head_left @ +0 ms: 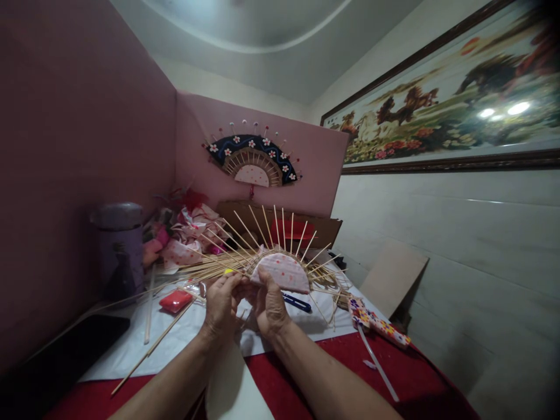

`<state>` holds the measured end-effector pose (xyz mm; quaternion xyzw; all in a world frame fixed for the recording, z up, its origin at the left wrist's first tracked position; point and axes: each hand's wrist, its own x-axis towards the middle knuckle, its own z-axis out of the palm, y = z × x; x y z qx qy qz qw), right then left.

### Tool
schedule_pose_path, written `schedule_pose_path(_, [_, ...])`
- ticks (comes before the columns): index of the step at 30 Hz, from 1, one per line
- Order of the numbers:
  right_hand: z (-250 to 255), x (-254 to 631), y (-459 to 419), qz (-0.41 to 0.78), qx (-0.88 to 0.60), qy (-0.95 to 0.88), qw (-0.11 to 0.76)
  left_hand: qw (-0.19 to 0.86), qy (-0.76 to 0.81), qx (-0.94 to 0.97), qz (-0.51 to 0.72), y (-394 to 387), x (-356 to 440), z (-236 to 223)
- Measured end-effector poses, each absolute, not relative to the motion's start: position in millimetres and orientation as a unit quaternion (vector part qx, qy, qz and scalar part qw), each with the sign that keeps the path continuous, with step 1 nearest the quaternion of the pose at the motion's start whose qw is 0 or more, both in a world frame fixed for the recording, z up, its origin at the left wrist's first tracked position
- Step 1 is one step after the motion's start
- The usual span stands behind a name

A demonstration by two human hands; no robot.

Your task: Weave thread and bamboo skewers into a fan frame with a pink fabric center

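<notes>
A half-round fan base [282, 272], covered in pale pink dotted fabric, is held up over the table, with thin wooden sticks [283, 228] spreading from its curved edge. Woven fibre runs along that curve. My right hand [272, 306] grips the base at its lower left, thumb across the fabric. At the left end of the curve, my left hand [222, 302] pinches by the lowest stick; its fingertips partly hide what lies between them. Below the base lies a dark blue cutter [297, 302].
A finished dark fan [252, 157] hangs on the pink panel. Around the table are a purple flask [120, 251], fabric scraps [195, 233], a bundle of sticks [205, 267], a red packet [175, 300], a black phone [83, 350], a flowered glue gun [376, 322] and a cardboard box [326, 230].
</notes>
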<state>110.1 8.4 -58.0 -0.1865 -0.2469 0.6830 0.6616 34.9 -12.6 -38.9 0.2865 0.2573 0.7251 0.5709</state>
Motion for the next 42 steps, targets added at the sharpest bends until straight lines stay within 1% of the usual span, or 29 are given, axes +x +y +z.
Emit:
schedule_pose_path(7, [-53.5,111.3,2.0,0.666,-0.204,-0.257,0.670,0.572,0.270,0.315,0.708,-14.6,33.0,-39.7])
schedule_pose_path(14, [-56.9,111.3,5.8,0.682,-0.184,-0.254,0.661,0.572,0.257,0.314,0.713,-16.2,33.2,-38.0])
schedule_pose_path(30, [-57.2,111.1,4.5,0.665,-0.189,-0.259,0.674,0.569,0.260,0.310,0.716,-10.5,33.7,-42.3])
schedule_pose_path(42, [-56.9,110.3,2.9,0.651,-0.207,-0.279,0.675,0.533,0.288,0.324,0.726,-8.0,34.3,-43.6])
